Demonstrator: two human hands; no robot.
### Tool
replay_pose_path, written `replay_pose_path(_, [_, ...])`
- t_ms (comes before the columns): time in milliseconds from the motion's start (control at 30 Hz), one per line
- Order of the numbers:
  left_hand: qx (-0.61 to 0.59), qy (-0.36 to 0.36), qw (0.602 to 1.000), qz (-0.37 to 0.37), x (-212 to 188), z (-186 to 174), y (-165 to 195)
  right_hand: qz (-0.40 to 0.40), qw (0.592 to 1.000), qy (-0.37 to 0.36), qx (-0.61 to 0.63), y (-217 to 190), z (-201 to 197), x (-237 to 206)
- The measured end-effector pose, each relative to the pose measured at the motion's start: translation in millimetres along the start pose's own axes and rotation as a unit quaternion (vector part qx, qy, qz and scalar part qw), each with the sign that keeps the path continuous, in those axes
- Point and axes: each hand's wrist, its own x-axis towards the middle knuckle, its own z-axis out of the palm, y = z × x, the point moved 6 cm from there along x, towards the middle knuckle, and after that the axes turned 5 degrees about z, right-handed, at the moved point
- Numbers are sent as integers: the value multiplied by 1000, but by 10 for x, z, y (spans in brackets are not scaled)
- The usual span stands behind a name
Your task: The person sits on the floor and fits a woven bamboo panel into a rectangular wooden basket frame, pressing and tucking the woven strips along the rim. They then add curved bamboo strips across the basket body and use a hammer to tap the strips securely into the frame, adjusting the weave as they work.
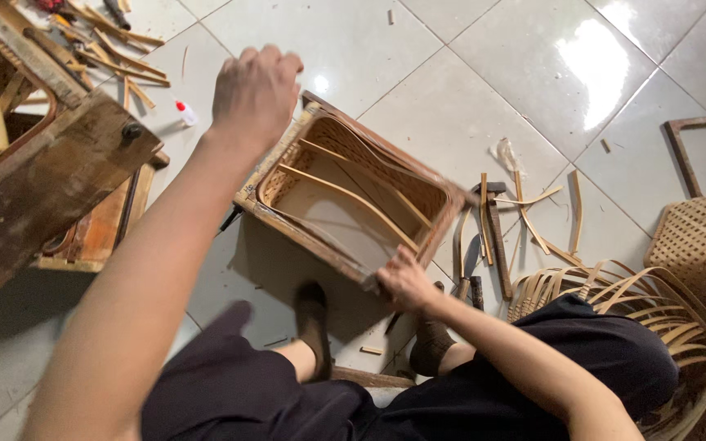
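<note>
Tiled floor (pixel 418 49); woven basket (pixel 353 192) corners under both hands' fingers (pixel 398 265).

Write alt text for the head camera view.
A seated person holds a rectangular woven bamboo basket above a white tiled floor, left hand at its far corner, right hand gripping its near corner. Bamboo strips and a hammer lie scattered alongside.

Glossy pale tiled floor (pixel 533 90), light glare top right. Bamboo strips (pixel 533 220) scattered right of centre, hammer (pixel 496 245) lying among them. More loose strips (pixel 120 49) top left, small white glue bottle (pixel 185 113) just beside. Worn wooden bench (pixel 51 171) standing at left. Woven baskets (pixel 696 245) at right edge, bundle of curved strips (pixel 614 290) near them.
</note>
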Motion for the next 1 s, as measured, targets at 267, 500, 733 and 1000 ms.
replay_pose_path(267, [-138,-82,968,192,-1163,954,727,70,992,46,92,1451,-1068,116])
replay_pose_path(500, [-163,-154,964,140,-1356,1798,881,203,964,44,168,2399,-796,-516])
replay_pose_path(733, [-190,-128,965,126,-1576,1854,753,329,843,56,422,2274,354,-662])
replay_pose_path(1000, [-196,-218,956,35,-2020,1701,1406,435,807,254,309,2519,344,-792])
